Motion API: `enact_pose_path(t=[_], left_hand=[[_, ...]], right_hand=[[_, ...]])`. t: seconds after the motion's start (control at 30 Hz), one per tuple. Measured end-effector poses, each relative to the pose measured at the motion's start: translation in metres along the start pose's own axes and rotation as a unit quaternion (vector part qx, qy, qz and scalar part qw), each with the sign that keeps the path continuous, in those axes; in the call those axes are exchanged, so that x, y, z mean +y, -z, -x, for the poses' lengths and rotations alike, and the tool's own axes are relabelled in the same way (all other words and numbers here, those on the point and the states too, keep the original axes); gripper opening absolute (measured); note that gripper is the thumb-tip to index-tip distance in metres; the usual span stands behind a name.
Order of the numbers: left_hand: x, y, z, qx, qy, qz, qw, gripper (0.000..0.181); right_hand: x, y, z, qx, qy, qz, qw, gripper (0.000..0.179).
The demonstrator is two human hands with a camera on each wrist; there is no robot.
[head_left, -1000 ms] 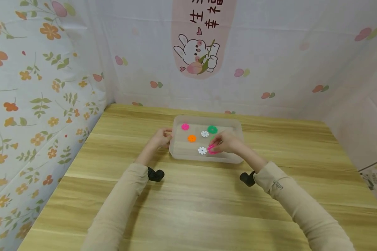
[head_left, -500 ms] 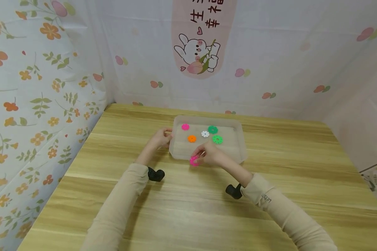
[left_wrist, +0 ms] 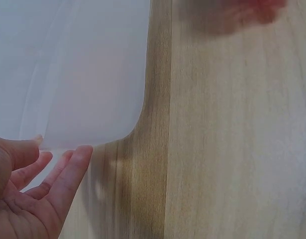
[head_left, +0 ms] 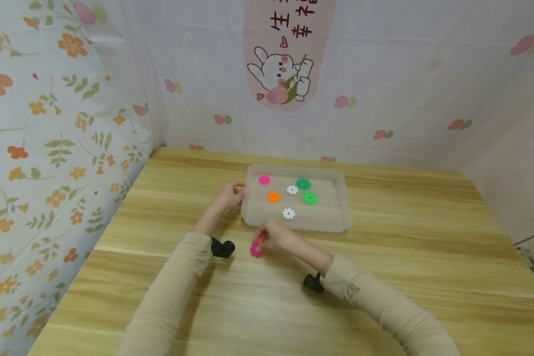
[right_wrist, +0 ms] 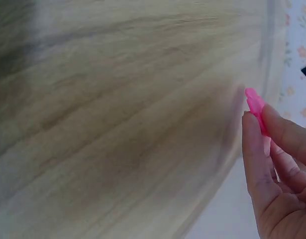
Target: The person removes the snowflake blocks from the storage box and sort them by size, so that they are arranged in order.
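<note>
The right hand (head_left: 273,236), fingertips pinched together, holds a pink disc (head_left: 254,250) near the box (head_left: 311,225). The left hand (head_left: 229,196), partly open, grips the box's side.

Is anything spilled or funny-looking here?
Nothing stands out. Six discs lie in the tray. One pink disc is outside, but the right hand pinches it. The left hand holds the tray.

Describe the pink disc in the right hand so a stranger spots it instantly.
On the wooden table sits a frosted box. Near its front left corner, the right hand pinches a notched pink disc. The other pink one lies inside the box; this is the only disc outside.
</note>
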State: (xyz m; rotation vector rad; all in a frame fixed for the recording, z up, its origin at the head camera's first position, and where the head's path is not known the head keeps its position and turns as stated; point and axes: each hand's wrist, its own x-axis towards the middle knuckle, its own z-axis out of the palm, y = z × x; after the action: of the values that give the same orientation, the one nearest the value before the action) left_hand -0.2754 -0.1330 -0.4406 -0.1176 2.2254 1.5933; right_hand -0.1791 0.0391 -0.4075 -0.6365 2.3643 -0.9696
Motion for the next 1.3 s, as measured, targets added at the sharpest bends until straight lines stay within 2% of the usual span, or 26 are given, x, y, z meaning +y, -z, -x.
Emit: enact_pose_path(t=[0.07,0.2,0.23,0.33,0.43,0.6,0.73,0.9,1.2,1.3], left_hand=[[-0.005,0.001,-0.008,-0.004,-0.006,-0.004,1.0000,0.041],[0.001,0.000,-0.005,-0.005,-0.001,-0.011,0.9999,0.042],[0.011,-0.002,0.006,-0.001,0.016,-0.021,0.9996,0.043],[0.022,-0.004,0.020,-0.002,0.018,-0.021,0.9996,0.042],[0.026,-0.004,0.025,-0.002,0.019,-0.018,0.9997,0.042],[0.025,-0.004,0.024,0.003,0.020,-0.013,0.9997,0.041],[0.024,-0.005,0.024,0.007,0.017,-0.011,0.9998,0.041],[0.022,-0.004,0.024,0.007,0.012,-0.010,0.9999,0.041],[0.021,-0.001,0.024,0.006,0.016,-0.009,0.9998,0.041],[0.022,-0.002,0.025,0.005,0.016,-0.006,0.9998,0.041]], right_hand=[[0.000,-0.002,0.000,-0.004,0.004,0.005,1.0000,0.010],[0.001,-0.006,0.002,-0.005,0.041,0.046,0.9981,0.010],[0.001,-0.006,0.002,-0.003,0.051,0.057,0.9970,0.010],[0.002,-0.007,0.003,0.008,0.064,0.086,0.9943,0.010],[0.003,-0.007,0.003,0.015,0.057,0.094,0.9939,0.010],[0.003,-0.007,0.004,0.012,0.052,0.101,0.9934,0.009],[0.003,-0.005,0.005,0.009,0.046,0.083,0.9955,0.005],[0.001,0.008,0.009,0.015,0.031,0.068,0.9971,0.008],[0.002,0.045,0.011,0.060,0.050,0.080,0.9937,0.013],[0.007,0.058,0.009,0.070,0.040,0.073,0.9940,0.016]])
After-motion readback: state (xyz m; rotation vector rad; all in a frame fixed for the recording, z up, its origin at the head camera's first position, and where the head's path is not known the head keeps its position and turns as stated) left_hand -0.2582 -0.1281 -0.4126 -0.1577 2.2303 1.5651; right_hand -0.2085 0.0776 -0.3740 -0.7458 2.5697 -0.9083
